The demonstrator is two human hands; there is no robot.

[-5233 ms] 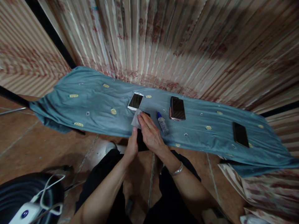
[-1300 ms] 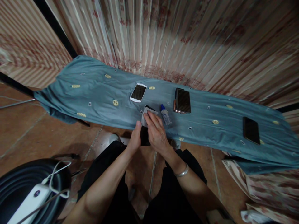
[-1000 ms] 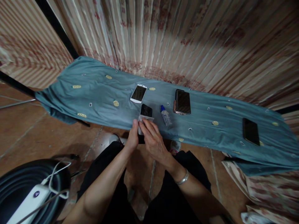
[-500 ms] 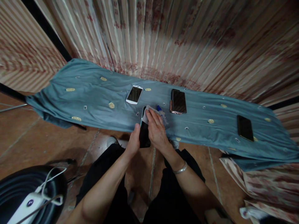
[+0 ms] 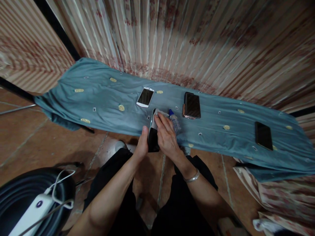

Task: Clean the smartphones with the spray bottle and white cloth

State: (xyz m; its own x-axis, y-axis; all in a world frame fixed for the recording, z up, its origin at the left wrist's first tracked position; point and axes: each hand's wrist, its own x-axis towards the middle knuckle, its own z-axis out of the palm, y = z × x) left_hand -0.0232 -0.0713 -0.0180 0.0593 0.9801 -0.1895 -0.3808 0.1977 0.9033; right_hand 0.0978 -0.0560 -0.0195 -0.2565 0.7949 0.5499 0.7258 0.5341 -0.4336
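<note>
Fingers of your left hand (image 5: 142, 147) were wrapped around the lower end of a dark phone (image 5: 153, 140), holding it tilted on edge over the near side of the tabletop (image 5: 98, 108). Your right hand (image 5: 167, 137) pressed a pale cloth (image 5: 155, 120) flat against the phone's upper face, fingers stretched over it. Just beside them lay a small bottle (image 5: 174, 120), with a white phone (image 5: 145, 97) beyond.

The slim black glossy phone (image 5: 153, 141) I grip stands tilted on its long edge, above the near edge of the teal cloth. I press a small pale grey wiping cloth (image 5: 156, 118) flat against its upper face.
</note>
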